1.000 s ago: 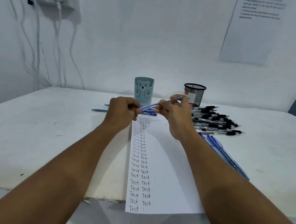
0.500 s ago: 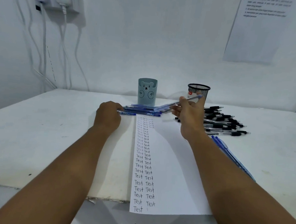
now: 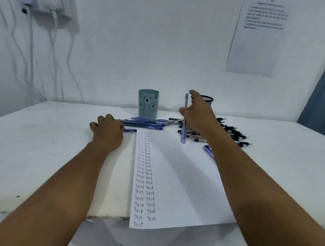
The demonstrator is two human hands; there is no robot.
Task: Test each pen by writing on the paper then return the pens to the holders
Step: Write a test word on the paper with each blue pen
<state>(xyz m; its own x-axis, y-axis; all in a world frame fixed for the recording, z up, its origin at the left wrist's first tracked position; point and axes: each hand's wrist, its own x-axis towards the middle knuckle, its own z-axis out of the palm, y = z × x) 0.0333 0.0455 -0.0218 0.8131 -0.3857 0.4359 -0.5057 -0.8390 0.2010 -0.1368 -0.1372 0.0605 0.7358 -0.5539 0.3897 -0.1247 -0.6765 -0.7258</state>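
Right hand (image 3: 199,113) pinched a blue pen (image 3: 185,122) held near-vertical above the paper (image 3: 177,180), in front of the mesh holder (image 3: 208,99). Left hand (image 3: 107,131) rested curled on a pen (image 3: 130,130) lying beside the paper's top edge; whether it actually gripped that pen, can't tell.

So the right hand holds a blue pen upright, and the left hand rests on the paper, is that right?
Not quite. In the head view the left hand rests on the table beside the paper, not on it. The right hand does hold the blue pen upright.
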